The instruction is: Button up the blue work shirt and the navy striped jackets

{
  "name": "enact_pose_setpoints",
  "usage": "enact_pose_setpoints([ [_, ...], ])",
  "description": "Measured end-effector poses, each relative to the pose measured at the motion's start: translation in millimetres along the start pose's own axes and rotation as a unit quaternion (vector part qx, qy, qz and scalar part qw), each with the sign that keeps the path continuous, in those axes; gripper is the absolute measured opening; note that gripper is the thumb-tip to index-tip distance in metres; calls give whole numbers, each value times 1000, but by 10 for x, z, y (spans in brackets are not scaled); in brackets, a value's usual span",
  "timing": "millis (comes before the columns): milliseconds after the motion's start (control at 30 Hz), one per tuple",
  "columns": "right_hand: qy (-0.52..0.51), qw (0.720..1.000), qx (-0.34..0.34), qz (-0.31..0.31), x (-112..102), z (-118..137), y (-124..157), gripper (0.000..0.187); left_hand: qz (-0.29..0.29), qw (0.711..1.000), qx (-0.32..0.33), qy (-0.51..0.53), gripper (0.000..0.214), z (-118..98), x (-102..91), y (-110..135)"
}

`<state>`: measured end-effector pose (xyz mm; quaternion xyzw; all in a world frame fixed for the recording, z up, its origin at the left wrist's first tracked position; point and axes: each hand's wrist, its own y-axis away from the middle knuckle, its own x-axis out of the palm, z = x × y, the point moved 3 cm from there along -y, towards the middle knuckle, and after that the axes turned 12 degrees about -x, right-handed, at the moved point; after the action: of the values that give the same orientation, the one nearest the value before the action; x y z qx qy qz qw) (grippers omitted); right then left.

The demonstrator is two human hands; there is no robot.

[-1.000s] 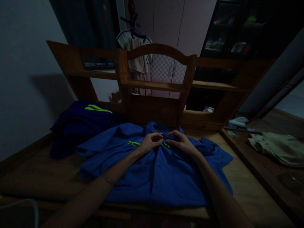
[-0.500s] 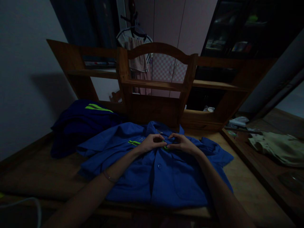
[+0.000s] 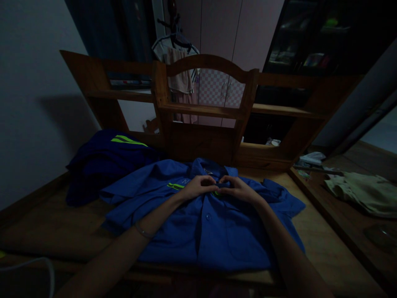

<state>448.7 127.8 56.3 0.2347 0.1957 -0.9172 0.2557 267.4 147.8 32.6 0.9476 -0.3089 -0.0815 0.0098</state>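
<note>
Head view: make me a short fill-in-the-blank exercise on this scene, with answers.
The left hand and right hand hold the front of the ____ collared cloth shirt.
A thin, metallic-looking bracelet circles the ____ forearm.
The arch-topped brown shelf unit behind the shirt is made of ____.
Crumpled pale-green cloth lies near the picture's ____ edge.
Missing words: blue; left; wood; right.

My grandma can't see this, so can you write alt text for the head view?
A person's bare left hand and bare right hand pinch the front of a blue cloth shirt spread on a brown wooden surface. A dark-blue cloth bundle with yellow-green stripes lies to the left, and a brown wooden shelf unit stands behind.
</note>
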Motion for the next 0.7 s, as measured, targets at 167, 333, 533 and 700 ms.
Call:
enact_pose_setpoints([
  [167,-28,998,-12,-47,-29,0,-17,34,0,1000,16,-17,39,-1,-7,14],
  [333,-8,1000,4,4,-60,4,6,36,-21,998,45,-37,33,-11,42,31],
  [533,16,999,15,30,-107,2,34,36,-39,996,60,-55,28,-9,62,20],
  [700,-4,999,31,21,-68,-55,15,35,-46,993,77,-80,30,-72,66,49],
])
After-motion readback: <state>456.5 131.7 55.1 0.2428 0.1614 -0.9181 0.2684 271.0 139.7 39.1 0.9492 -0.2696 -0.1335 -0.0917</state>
